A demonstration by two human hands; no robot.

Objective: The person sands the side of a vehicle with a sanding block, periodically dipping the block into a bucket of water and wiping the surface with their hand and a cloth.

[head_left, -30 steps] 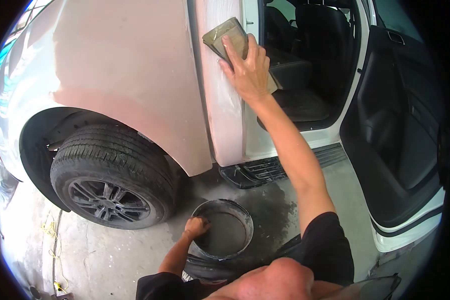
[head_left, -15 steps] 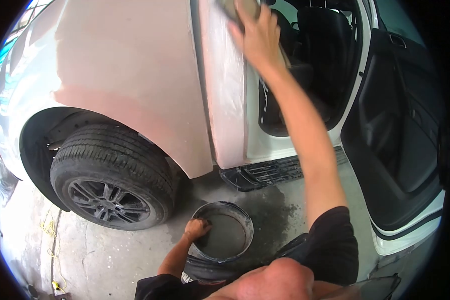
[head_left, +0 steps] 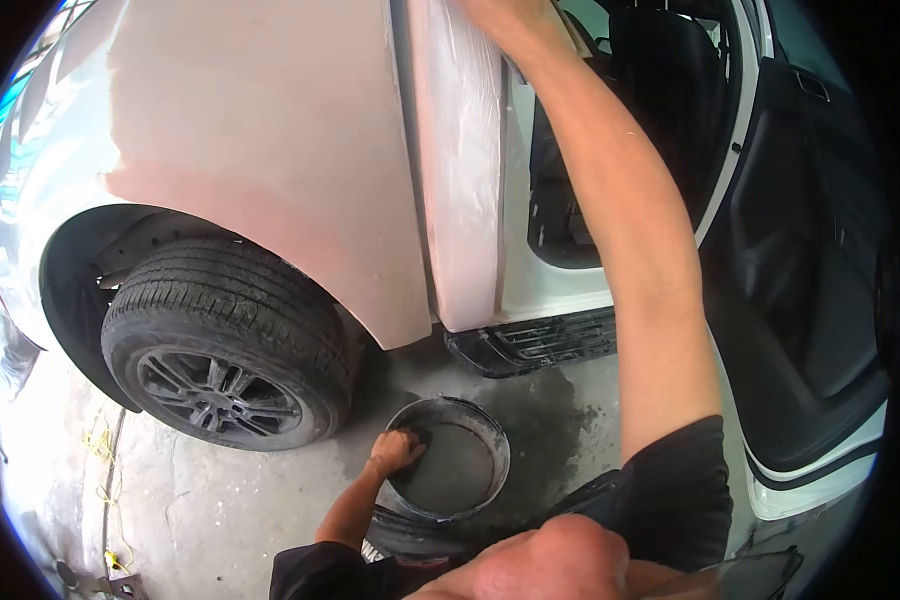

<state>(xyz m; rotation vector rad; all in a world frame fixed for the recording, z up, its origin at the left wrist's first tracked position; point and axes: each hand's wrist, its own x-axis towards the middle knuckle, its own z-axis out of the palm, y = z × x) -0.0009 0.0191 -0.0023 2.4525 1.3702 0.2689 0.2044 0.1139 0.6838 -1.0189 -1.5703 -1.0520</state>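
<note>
My right hand (head_left: 502, 14) is at the top edge, against the upper part of the pale, filler-smeared door pillar (head_left: 458, 170). Its fingers are cut off by the frame, so what it holds does not show. White wet-looking streaks run down the pillar. Low down, my left hand (head_left: 398, 452) rests over the left side of a round bucket (head_left: 500, 462) of grey, cloudy water. Its fingers curl inward over the rim, with something dark beneath them that I cannot make out.
Left of the pillar is a fender panel (head_left: 260, 130) with pinkish patches, above a black tire (head_left: 220, 290). A side step (head_left: 530, 345) juts out below the sill. The open door (head_left: 800, 270) stands at right. A yellow cord (head_left: 100, 445) lies on the concrete floor.
My right hand, earlier showing a blurred greyish block in its grip, has moved up and mostly out of frame. My left hand stays at the bucket. The view has shifted slightly.
</note>
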